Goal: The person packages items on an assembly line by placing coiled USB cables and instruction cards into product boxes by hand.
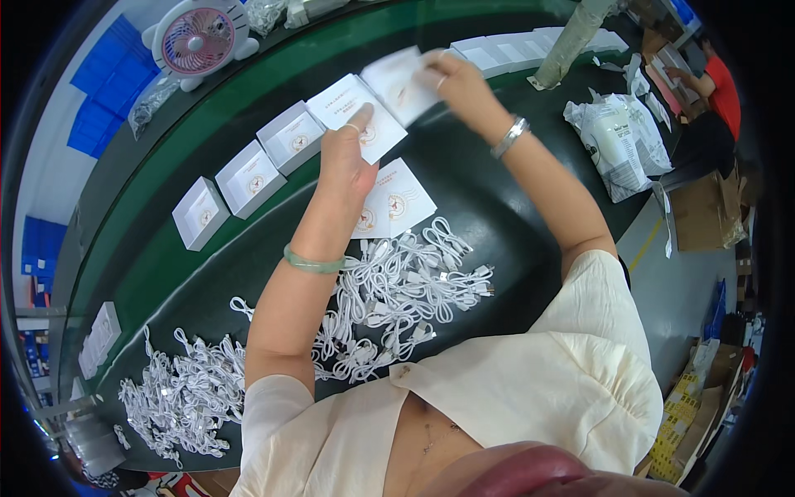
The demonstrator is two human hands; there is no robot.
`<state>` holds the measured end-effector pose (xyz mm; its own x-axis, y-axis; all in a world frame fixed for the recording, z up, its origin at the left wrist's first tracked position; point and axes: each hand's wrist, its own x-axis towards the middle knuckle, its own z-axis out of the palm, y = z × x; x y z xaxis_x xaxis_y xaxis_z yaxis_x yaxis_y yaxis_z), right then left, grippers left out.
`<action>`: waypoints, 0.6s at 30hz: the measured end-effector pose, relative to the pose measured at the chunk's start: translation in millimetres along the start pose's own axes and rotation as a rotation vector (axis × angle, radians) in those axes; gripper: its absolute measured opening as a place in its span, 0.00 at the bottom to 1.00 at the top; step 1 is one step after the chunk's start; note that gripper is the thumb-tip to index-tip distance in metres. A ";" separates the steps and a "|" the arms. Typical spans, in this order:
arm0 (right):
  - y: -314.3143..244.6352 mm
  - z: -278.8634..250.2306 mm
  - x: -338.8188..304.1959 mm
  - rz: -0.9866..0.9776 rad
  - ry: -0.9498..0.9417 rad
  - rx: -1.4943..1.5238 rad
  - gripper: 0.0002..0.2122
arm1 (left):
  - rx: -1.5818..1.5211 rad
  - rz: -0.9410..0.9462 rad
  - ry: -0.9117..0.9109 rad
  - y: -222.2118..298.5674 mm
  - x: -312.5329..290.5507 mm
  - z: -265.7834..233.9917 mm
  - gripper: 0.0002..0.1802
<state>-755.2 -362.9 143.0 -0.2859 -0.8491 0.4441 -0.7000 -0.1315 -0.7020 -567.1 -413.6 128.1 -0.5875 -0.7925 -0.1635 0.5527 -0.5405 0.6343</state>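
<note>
My left hand (346, 153) is closed on a white card (383, 137) with orange print, its thumb lying across the face. Farther right, my right hand (460, 83) is smeared by motion; its fingers seem pinched at the edge of another white printed card (397, 87), also blurred. Whether a box lies under that card I cannot tell. To the left, open white boxes (248, 178) stand in a slanting row, the same print showing inside. Below my left hand, more printed cards (406, 199) lie overlapping on the dark table. Bundled white cables (389, 290) are heaped nearer my body.
A second cable heap (186, 398) lies at lower left, near a white box (99, 340). More white boxes (505, 54) line the far side, by a wrapped post (571, 45). A plastic bag (617, 141) sits right; a fan (199, 41) stands upper left. A person in red (722, 95) works far right.
</note>
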 end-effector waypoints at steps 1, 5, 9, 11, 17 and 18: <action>14.8 -9.3 12.2 0.044 0.125 0.011 0.10 | -0.014 -0.004 -0.022 3.6 -2.1 -1.6 0.20; 110.0 -57.1 62.9 0.070 0.440 -0.090 0.13 | 0.034 -0.051 0.048 17.3 -11.0 -1.9 0.20; 169.5 -83.5 77.4 0.198 0.403 -0.337 0.14 | 0.021 -0.079 0.052 17.8 -10.7 -3.3 0.21; 190.1 -91.6 63.4 0.255 0.379 -0.592 0.16 | -0.017 -0.108 0.013 10.5 -6.6 -0.3 0.19; 40.8 -0.6 15.3 0.090 0.038 -0.154 0.20 | 0.001 0.013 0.108 2.4 7.5 -13.5 0.20; 33.4 4.2 -0.8 0.108 -0.050 -0.160 0.22 | 0.000 -0.009 0.087 -6.6 10.2 -2.8 0.20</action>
<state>-775.7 -368.7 116.8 -0.3349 -0.8789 0.3396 -0.7633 0.0418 -0.6447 -575.1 -418.9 120.2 -0.5384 -0.8095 -0.2342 0.5478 -0.5474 0.6327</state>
